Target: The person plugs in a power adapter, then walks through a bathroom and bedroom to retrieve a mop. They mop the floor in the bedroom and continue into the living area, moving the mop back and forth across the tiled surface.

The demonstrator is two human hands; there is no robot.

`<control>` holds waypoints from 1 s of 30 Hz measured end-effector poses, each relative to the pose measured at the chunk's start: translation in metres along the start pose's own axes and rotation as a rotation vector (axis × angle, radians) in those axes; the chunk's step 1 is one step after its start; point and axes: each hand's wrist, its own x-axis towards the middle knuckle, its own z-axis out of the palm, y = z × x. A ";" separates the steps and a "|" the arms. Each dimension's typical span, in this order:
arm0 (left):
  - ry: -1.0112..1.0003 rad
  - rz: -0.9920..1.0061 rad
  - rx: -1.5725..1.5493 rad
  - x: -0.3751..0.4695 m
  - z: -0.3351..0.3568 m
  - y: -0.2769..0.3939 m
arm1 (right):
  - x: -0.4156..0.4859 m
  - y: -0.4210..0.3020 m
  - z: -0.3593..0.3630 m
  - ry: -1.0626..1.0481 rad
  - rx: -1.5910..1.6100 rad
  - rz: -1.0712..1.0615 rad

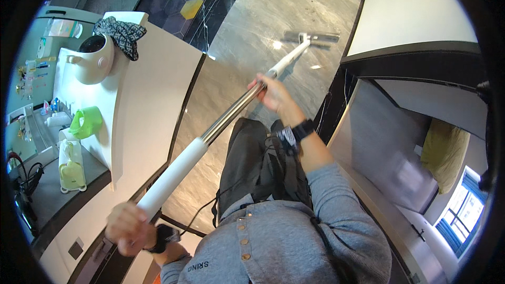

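A long flat mop with a white and steel pole (230,116) runs diagonally across the view. My left hand (128,227), slightly blurred, is wrapped around the upper end of its white grip. Further down, my right hand (272,92) holds the pole near where the steel tube meets the lower white section. The wide, flat mop head (323,37) rests on the grey marble-look floor (244,43), beyond my feet. Its underside is hidden. Both wrists wear black bands.
Left stands a white cabinet (158,59) with a white rounded pot (92,61), a patterned cloth (122,33) and a green plastic container (86,121) on top. A dark stone threshold (211,17) borders hexagonal tiles. On the right are a white wall (410,12) and a doorway.
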 end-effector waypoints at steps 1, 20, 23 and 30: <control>0.002 0.048 0.019 0.002 -0.012 0.021 | -0.022 0.010 0.012 -0.067 0.025 0.020; -0.031 -0.331 -0.371 0.004 0.004 -0.044 | -0.043 0.109 -0.071 0.725 0.079 0.059; -0.289 -0.193 -0.450 0.036 0.003 -0.009 | -0.033 0.102 -0.035 0.544 0.033 0.097; -0.586 -0.052 -0.332 0.055 0.095 -0.012 | 0.031 -0.004 -0.008 0.426 0.154 0.022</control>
